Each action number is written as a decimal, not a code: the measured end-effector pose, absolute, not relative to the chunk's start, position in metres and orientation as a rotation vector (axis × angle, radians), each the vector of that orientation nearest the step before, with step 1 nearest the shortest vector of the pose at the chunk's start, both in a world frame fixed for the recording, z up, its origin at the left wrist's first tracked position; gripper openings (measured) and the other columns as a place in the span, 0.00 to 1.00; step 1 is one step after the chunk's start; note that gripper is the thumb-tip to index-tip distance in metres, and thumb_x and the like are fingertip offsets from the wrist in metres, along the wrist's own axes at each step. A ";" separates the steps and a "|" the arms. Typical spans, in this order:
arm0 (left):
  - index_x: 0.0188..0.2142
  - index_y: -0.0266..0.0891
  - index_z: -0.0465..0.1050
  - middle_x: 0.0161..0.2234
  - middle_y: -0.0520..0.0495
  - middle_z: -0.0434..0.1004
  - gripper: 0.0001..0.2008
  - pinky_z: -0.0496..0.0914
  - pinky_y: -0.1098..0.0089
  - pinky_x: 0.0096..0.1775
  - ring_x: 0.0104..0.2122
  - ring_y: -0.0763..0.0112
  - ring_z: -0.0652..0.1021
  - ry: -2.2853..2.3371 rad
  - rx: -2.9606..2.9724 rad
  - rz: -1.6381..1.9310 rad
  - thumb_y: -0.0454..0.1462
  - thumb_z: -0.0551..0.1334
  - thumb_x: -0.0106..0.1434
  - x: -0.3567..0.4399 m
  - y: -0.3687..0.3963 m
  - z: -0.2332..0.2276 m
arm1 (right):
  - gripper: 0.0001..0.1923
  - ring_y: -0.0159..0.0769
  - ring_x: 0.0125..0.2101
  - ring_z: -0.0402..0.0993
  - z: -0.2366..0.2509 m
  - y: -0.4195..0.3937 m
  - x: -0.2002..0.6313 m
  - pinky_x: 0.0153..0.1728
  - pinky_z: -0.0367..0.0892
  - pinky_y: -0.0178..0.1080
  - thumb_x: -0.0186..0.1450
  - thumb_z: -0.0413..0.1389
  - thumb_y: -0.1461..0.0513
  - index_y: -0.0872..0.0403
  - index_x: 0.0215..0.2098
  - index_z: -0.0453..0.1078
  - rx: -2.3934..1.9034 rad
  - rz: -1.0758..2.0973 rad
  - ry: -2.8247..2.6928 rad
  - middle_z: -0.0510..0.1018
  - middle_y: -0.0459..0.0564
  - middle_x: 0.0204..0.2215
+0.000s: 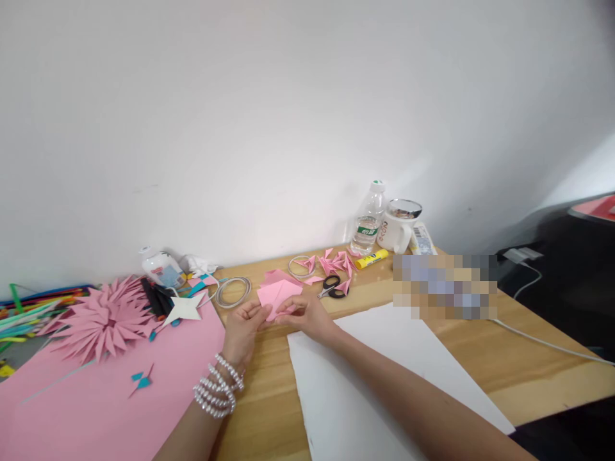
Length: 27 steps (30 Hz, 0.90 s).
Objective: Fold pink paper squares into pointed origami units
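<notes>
Over the wooden table [259, 397], a piece of pink paper [277, 293] with crease lines is held between both hands. My left hand [248, 320] pinches its lower left edge; strings of pearl-like beads [217, 389] circle that wrist. On the lower right side, my right hand [303, 315] grips the same sheet with bent fingers. Just behind lies more pink paper [281, 276]. Black-handled scissors [331, 287] rest right of the hands, close to several folded pink paper pieces [336, 261]. A white paper sheet [350, 384] lies beneath my right forearm.
A large pink sheet [182, 384] at left carries a spiky pink paper flower [108, 320] and a white paper star [185, 308]. A coiled cable [234, 292] lies behind my left hand. Along the wall stand a water bottle [368, 221] and a lidded mug [398, 227], near a yellow glue stick [371, 258].
</notes>
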<state>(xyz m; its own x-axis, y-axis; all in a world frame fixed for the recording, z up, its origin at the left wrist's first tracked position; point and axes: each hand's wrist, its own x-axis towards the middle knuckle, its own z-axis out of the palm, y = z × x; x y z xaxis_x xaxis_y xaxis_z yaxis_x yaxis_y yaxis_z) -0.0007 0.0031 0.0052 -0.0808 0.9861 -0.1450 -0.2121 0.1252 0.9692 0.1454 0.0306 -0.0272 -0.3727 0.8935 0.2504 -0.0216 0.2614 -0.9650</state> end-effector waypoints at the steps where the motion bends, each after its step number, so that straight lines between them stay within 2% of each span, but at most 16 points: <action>1: 0.33 0.34 0.74 0.30 0.45 0.80 0.16 0.73 0.68 0.31 0.30 0.64 0.78 1.181 0.917 1.266 0.37 0.69 0.42 -0.001 0.003 0.005 | 0.12 0.33 0.27 0.68 -0.027 0.030 0.145 0.29 0.64 0.35 0.48 0.61 0.55 0.55 0.27 0.70 -0.840 1.244 -1.581 0.73 0.46 0.25; 8: 0.33 0.33 0.75 0.29 0.45 0.79 0.14 0.73 0.66 0.34 0.31 0.63 0.78 1.128 0.969 1.227 0.39 0.67 0.46 0.002 0.002 0.005 | 0.31 0.37 0.31 0.69 -0.027 0.028 0.143 0.31 0.66 0.37 0.43 0.64 0.60 0.52 0.43 0.57 -0.899 1.289 -1.327 0.71 0.47 0.31; 13: 0.31 0.34 0.75 0.28 0.47 0.79 0.12 0.73 0.66 0.35 0.30 0.65 0.77 1.120 0.975 1.225 0.39 0.67 0.47 0.003 0.001 0.005 | 0.41 0.41 0.39 0.68 -0.021 0.026 0.144 0.38 0.65 0.40 0.43 0.65 0.62 0.51 0.51 0.52 -0.892 1.218 -1.322 0.69 0.53 0.43; 15: 0.31 0.34 0.75 0.28 0.47 0.79 0.11 0.72 0.66 0.36 0.31 0.65 0.77 1.110 0.989 1.206 0.39 0.66 0.48 0.003 0.000 0.005 | 0.41 0.42 0.42 0.66 -0.021 0.027 0.145 0.41 0.64 0.41 0.42 0.65 0.62 0.52 0.52 0.53 -0.943 1.157 -1.339 0.68 0.53 0.44; 18: 0.34 0.35 0.74 0.30 0.46 0.79 0.12 0.72 0.66 0.36 0.32 0.65 0.77 1.073 1.012 1.163 0.39 0.65 0.50 0.003 -0.001 0.005 | 0.39 0.43 0.41 0.66 -0.024 0.029 0.145 0.41 0.63 0.42 0.41 0.65 0.61 0.53 0.50 0.56 -1.033 1.118 -1.356 0.69 0.52 0.41; 22: 0.39 0.35 0.71 0.32 0.45 0.79 0.19 0.72 0.67 0.37 0.33 0.65 0.78 1.093 1.014 1.194 0.37 0.67 0.46 0.002 0.000 0.004 | 0.38 0.41 0.38 0.68 -0.028 0.030 0.145 0.38 0.64 0.40 0.41 0.65 0.62 0.53 0.49 0.56 -1.055 1.120 -1.369 0.70 0.51 0.38; 27: 0.38 0.33 0.71 0.31 0.44 0.79 0.21 0.72 0.65 0.36 0.31 0.63 0.78 1.172 1.050 1.198 0.38 0.69 0.43 0.000 0.003 0.002 | 0.33 0.38 0.35 0.69 -0.024 0.030 0.149 0.35 0.64 0.38 0.45 0.63 0.61 0.51 0.47 0.56 -0.936 1.055 -1.489 0.71 0.49 0.37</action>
<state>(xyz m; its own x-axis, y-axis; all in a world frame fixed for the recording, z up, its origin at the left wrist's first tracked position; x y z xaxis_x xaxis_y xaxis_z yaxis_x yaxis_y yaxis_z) 0.0003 0.0027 0.0017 -0.0019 0.9954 -0.0958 -0.1174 0.0949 0.9885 0.1486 0.0296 -0.0242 -0.1575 0.9406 0.3007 0.0279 0.3086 -0.9508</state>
